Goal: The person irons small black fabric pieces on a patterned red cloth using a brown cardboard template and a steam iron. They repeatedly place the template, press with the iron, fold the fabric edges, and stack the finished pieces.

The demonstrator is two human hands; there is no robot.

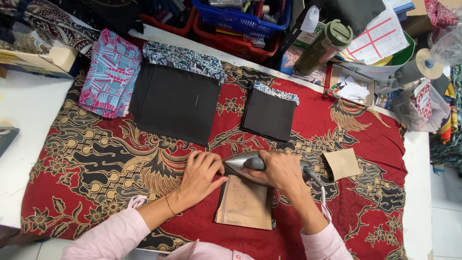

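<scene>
Gripping iron (250, 165) handle, right hand (281, 172) curled tight; iron metal, shiny, pointed nose toward left. Iron sits at top edge of tan piece (244, 202), flat rectangle over dark fabric, front-centre on table (29, 110). Left hand (201, 177) flat, fingers together, pressing cloth (96, 163) just beside iron's nose. Cloth red, gold-black floral batik. Behind: two black fabric stacks (175, 101), printed edges; small tan piece (342, 163) right.

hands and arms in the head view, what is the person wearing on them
Both arms come out of long pale pink sleeves, pushed back a little from the wrists. The left hand has a thin dark band around its wrist. The right hand is bare, with no ring, watch or glove that shows. No gloves on either.
</scene>
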